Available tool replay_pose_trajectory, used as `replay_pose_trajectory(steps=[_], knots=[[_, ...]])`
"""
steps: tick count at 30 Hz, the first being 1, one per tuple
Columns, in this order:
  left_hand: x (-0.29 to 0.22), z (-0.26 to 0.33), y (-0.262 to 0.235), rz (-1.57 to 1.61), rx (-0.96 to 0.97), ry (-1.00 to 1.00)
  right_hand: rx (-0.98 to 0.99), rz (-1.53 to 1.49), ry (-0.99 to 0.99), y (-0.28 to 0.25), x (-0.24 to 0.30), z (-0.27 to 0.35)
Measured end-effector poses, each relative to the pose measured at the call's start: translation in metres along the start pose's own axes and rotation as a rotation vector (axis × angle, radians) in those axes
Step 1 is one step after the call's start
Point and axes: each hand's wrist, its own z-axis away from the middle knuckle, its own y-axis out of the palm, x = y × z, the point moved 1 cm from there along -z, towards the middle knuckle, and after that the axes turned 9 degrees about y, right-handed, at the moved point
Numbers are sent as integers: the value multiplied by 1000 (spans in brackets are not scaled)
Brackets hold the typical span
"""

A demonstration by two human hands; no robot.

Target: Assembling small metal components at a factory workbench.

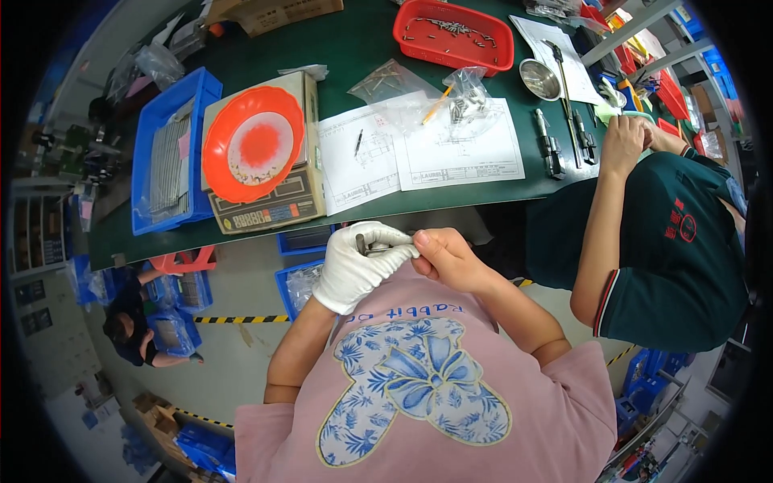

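Note:
My left hand (346, 270), in a white glove, is closed around a small grey metal piece (361, 244), one end of which shows between the fingers. My bare right hand (453, 259) meets the gloved fingertips with thumb and forefinger pinched together. What lies in that pinch is too small and covered to make out. Both hands are in front of my chest, just off the table's near edge. Closest to them on the table are two drawing sheets (463, 161), with a pen (359, 142) and a clear bag of small metal parts (471, 109) on top.
An orange-red plate (266, 157) rests on a cardboard box (310, 189), beside a blue tray of metal strips (135, 181). A red basket of small metal pins (455, 58) and a steel bowl (539, 80) stand farther back. At right, a co-worker in a dark green shirt (668, 241) works closely alongside.

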Motion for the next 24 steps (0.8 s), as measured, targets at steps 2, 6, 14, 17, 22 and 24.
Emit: replay_pose_trajectory(steps=[2, 6, 14, 17, 22, 24], knots=[[-1, -1, 2, 169, -38, -122, -37, 78, -42, -3, 3, 0], [6, -2, 2, 232, -98, -146, -371, 660, -400, -6, 22, 5], [6, -6, 1, 448, -70, -380, -447, 1086, -679, -9, 22, 2], [5, -5, 2, 656, -95, -390, -411, 918, -569, -10, 13, 1], [2, -7, 7, 539, -156, -330, -327, 634, -425, -10, 4, -3], [1, -7, 7, 486, -169, -300, -94, 152, -122, -13, -1, -3]])
